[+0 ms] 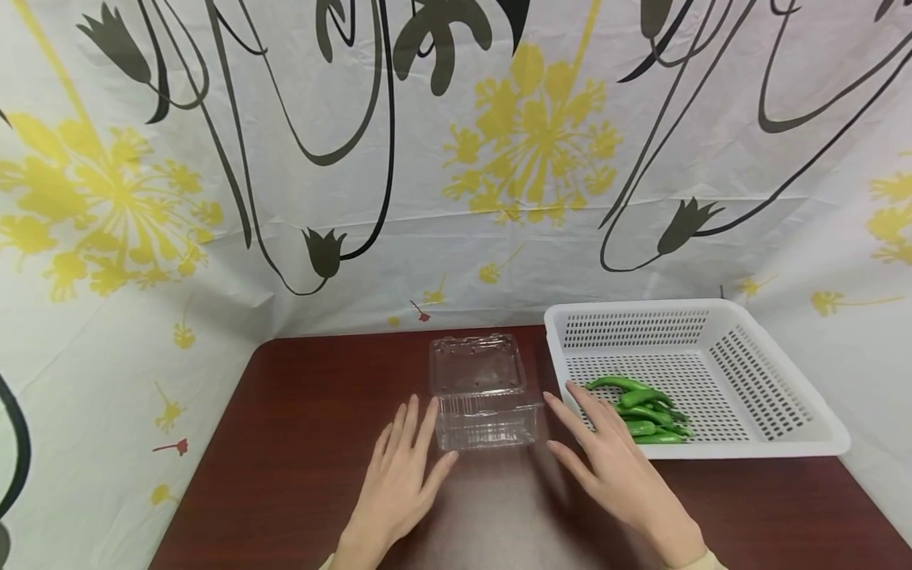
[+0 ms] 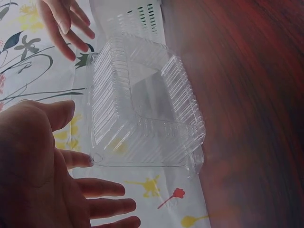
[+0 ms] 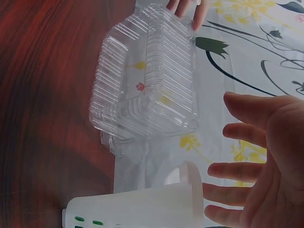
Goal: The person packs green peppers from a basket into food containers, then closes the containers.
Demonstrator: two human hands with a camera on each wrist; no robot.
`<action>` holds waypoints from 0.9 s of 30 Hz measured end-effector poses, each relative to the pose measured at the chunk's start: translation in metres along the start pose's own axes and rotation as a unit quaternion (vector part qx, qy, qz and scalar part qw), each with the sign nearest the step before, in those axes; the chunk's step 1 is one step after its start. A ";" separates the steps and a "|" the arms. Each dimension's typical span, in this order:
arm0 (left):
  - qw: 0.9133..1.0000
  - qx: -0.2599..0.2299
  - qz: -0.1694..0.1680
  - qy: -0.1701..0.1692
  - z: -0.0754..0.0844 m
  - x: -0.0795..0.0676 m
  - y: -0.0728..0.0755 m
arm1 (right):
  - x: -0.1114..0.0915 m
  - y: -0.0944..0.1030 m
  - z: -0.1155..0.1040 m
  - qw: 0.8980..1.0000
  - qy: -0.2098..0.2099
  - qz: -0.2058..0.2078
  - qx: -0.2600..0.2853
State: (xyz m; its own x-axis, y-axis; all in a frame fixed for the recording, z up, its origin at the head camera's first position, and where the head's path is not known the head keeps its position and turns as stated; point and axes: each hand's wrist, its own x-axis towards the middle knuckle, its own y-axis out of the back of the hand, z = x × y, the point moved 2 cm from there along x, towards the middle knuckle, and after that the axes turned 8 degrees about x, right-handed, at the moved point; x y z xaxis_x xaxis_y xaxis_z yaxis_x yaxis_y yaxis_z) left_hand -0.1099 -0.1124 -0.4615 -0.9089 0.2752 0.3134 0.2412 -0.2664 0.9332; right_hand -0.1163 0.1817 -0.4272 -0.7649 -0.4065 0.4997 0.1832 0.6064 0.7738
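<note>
A clear plastic clamshell box (image 1: 487, 423) stands on the dark red-brown table, its lid (image 1: 477, 368) laid back away from the person. My left hand (image 1: 399, 479) is held at the box's left side, fingers spread and fairly straight, with nothing in it. On the other side, my right hand (image 1: 613, 467) spreads its fingers between the box and a white plastic basket (image 1: 784, 380), also holding nothing. Its fingertips overlap the basket's left rim in the head view. Several green chili peppers (image 1: 644, 408) lie in the basket's near left corner, partly hidden by the right hand.
The wooden table (image 1: 313, 412) has a rounded far left corner. Behind it and along both sides hangs a white cloth (image 1: 427, 198) printed with yellow and dark flowers. The basket's raised, perforated walls stand at the right, close beside the clamshell box.
</note>
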 end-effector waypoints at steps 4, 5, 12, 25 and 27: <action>1.000 0.001 0.003 -0.001 0.000 0.001 -0.002 | 0.002 -0.003 0.000 1.000 0.002 -0.004 0.003; 1.000 0.001 0.005 -0.002 0.000 0.001 -0.002 | 0.002 -0.004 0.000 1.000 0.002 -0.006 0.003; 1.000 0.003 0.014 -0.005 0.000 0.004 -0.004 | 0.005 -0.009 0.001 1.000 0.005 -0.014 0.005; 1.000 -0.001 0.021 -0.016 -0.001 0.005 -0.006 | 0.006 -0.017 -0.002 1.000 0.013 -0.014 0.010; 0.999 -0.003 0.029 -0.018 -0.002 0.005 -0.007 | 0.006 -0.018 -0.002 1.000 0.006 -0.018 0.009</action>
State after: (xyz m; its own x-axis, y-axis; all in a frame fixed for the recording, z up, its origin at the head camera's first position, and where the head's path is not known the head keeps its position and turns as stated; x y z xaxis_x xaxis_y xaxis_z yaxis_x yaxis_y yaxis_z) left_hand -0.1167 -0.1107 -0.4664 -0.8803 0.2931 0.3732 0.2908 -0.2882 0.9123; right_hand -0.1224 0.1671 -0.4371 -0.7628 -0.4375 0.4761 0.1433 0.6036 0.7843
